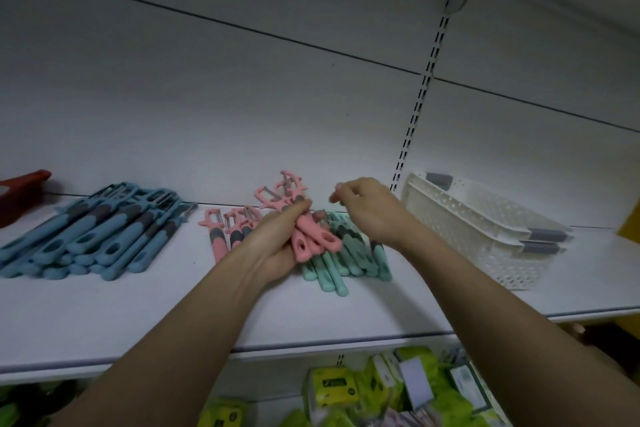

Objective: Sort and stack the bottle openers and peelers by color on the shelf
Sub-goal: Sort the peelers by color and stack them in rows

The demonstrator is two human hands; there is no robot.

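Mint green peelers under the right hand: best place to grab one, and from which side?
Take a mint green peeler by its handle end, coming from the shelf's front edge. The handles point toward the person and fan out free there, while the blade heads sit at the back, under the right hand and beside the pink peelers gripped by the left hand.

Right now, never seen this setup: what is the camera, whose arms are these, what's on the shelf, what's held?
There is one picture, from a wide-angle camera on a person's head, looking down their two bare arms. The left hand grips a bunch of pink peelers. The right hand hovers above the green peelers with its fingers loosely curled; whether it pinches anything is unclear. On the white shelf lie a blue pile, a few more pink ones and white baskets.
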